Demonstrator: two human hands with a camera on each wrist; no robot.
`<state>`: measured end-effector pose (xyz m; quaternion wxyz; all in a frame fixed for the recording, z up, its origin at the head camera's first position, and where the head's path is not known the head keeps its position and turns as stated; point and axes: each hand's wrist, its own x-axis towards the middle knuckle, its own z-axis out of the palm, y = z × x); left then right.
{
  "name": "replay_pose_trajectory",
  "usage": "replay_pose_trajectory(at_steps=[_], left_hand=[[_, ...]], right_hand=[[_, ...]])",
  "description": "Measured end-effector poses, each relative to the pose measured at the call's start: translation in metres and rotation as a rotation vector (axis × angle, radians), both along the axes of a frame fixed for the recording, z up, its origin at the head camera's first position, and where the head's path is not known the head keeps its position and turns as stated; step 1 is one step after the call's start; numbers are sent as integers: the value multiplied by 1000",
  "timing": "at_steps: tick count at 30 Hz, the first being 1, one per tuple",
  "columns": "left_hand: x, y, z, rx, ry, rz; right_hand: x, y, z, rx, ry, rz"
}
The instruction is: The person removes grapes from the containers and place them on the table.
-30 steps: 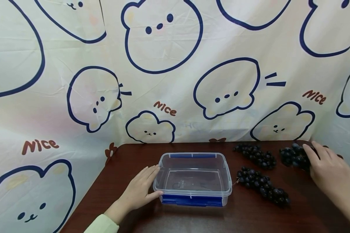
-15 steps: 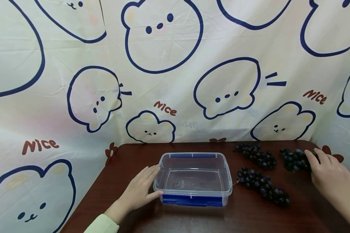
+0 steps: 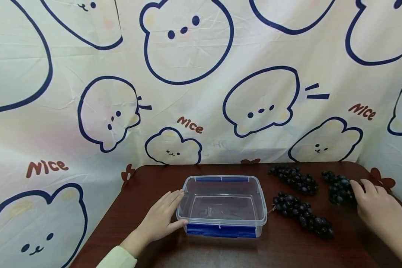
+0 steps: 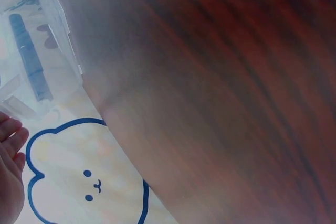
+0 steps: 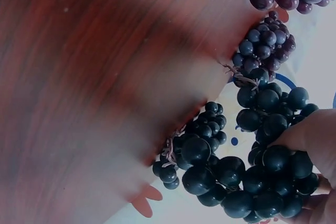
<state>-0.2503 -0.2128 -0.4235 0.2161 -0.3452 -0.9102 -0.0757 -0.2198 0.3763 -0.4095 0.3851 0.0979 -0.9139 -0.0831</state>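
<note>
My left hand [image 3: 164,216] rests at the left side of a clear plastic food container [image 3: 221,219] with blue latches, fingers straight along its rim and thumb at the front corner. In the left wrist view, part of that hand [image 4: 10,166] appears beside the see-through container wall [image 4: 68,72]. At the far right, my right hand [image 3: 378,206] grips the end of a bunch of dark grapes [image 3: 340,190]. The right wrist view has the thumb [image 5: 310,135] over these grapes [image 5: 231,174] and fingertips below; the palm is cut off.
Two more bunches of dark grapes lie between container and right hand: one nearer bunch [image 3: 301,214] and one farther bunch [image 3: 293,178]. Everything stands on a dark brown wooden table [image 3: 201,253]. A cartoon-printed cloth [image 3: 201,104] hangs behind and at the sides.
My right hand has come slightly toward me, and the grape bunch it grips has shifted and turned with it. The left hand and the container have stayed put.
</note>
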Motion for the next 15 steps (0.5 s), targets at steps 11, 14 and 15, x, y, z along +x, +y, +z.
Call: replay_pose_trajectory(at_steps=[11,14,15], left_hand=[[1,0,0,1,-6,10],[1,0,1,1,-9,15],[1,0,1,0,-10,15]], right_hand=[[0,0,-8,-59,-146,-31],[0,0,-8,-79,-186,-45],[0,1,-9,-82,-195,-48]])
